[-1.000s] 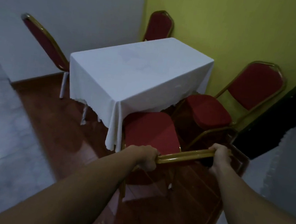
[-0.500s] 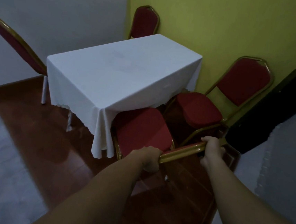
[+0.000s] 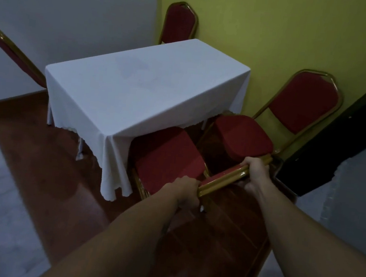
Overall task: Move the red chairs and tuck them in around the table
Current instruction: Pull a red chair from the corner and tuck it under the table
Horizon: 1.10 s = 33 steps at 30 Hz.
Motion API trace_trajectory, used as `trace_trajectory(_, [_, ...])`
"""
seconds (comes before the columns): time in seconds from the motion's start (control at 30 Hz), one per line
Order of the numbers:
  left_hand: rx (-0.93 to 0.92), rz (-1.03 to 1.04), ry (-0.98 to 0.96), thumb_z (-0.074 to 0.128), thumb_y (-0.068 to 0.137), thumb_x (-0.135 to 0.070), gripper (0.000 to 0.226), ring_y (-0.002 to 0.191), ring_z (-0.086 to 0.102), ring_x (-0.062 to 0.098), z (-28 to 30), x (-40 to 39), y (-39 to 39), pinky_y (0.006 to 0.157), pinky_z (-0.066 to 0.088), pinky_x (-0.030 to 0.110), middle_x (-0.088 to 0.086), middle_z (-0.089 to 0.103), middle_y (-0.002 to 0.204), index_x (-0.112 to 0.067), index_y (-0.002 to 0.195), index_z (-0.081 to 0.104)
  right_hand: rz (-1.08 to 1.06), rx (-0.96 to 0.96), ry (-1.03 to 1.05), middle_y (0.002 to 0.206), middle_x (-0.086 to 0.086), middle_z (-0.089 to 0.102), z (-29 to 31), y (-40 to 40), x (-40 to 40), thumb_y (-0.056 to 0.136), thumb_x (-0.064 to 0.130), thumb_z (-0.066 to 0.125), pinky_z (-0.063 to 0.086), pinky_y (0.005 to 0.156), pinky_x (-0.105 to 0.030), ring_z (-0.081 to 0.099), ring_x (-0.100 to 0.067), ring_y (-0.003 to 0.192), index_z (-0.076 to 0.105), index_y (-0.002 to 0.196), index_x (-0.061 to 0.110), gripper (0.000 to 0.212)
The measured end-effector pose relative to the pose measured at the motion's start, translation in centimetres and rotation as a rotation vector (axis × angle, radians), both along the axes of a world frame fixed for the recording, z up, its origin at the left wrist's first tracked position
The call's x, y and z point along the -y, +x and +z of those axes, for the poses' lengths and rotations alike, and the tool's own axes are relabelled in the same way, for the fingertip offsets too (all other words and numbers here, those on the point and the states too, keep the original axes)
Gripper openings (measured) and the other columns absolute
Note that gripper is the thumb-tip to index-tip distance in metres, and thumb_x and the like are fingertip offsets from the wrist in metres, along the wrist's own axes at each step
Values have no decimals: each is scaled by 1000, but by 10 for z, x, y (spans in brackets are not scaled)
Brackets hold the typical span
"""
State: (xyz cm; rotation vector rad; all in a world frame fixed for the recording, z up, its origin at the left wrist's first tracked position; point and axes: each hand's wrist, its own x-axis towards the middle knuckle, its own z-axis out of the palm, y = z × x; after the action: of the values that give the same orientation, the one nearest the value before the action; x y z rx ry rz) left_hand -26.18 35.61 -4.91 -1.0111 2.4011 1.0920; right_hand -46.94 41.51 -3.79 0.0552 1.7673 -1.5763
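Since a second ago the gold-framed red padded chair [image 3: 166, 159] has slid forward; its seat front now sits under the white tablecloth [image 3: 137, 89], probably nearly tucked. Left hand [image 3: 187, 191] and right hand [image 3: 256, 172] both clamp its gold backrest rail [image 3: 222, 182], arms extended. Beyond the right hand, a second red chair [image 3: 245, 135] stands angled, untucked.

head view, looking down, table [image 3: 138, 85] near

The held chair [image 3: 166, 159] meets the tablecloth [image 3: 117, 161] at 12 o'clock; a second chair [image 3: 242, 135] crowds 2 o'clock (nearly touching). Bare floor [image 3: 40, 169] lies open at 9 o'clock.
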Motion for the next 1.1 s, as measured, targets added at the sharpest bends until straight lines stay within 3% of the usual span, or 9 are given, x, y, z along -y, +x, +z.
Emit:
trace_trajectory(0.23, [11, 112, 23, 63, 86, -18, 50, 105, 63, 27, 4, -17, -88, 95, 57, 45, 5, 61, 118, -21, 135, 57, 161, -17, 23, 73, -10, 51, 3, -99, 13, 54, 2, 59, 57, 55, -49, 57, -25, 60, 45, 117, 19, 67])
trace_trajectory(0.63, [35, 222, 22, 64, 90, -24, 54, 112, 62, 30, 13, -1, -142, 98, 55, 46, 8, 60, 126, -20, 142, 52, 282, -44, 16, 70, -8, 52, 12, -149, 52, 69, -2, 57, 57, 51, -42, 58, -21, 52, 44, 122, 18, 57])
trace_trajectory(0.77, [28, 255, 57, 65, 90, -21, 53, 109, 62, 28, 18, 13, -141, 98, 56, 44, 5, 58, 116, -20, 141, 52, 283, -7, -2, 71, -7, 48, 14, -145, 71, 73, -3, 55, 59, 55, -44, 55, -21, 57, 40, 119, 20, 53])
trace_trajectory(0.9, [57, 258, 36, 62, 89, -18, 59, 106, 61, 28, 19, 29, -137, 95, 56, 44, 6, 58, 118, -22, 146, 49, 291, 3, -2, 74, -8, 52, 14, -141, 89, 66, -2, 56, 59, 53, -48, 59, -22, 58, 44, 135, 15, 72])
trace_trajectory(1.1, [88, 284, -9, 56, 87, -13, 66, 100, 59, 26, 18, 56, -124, 90, 56, 42, 4, 53, 113, -26, 151, 43, 296, 23, -30, 86, -11, 53, 19, -122, 113, 76, -5, 54, 61, 71, -55, 60, -23, 65, 31, 143, 18, 74])
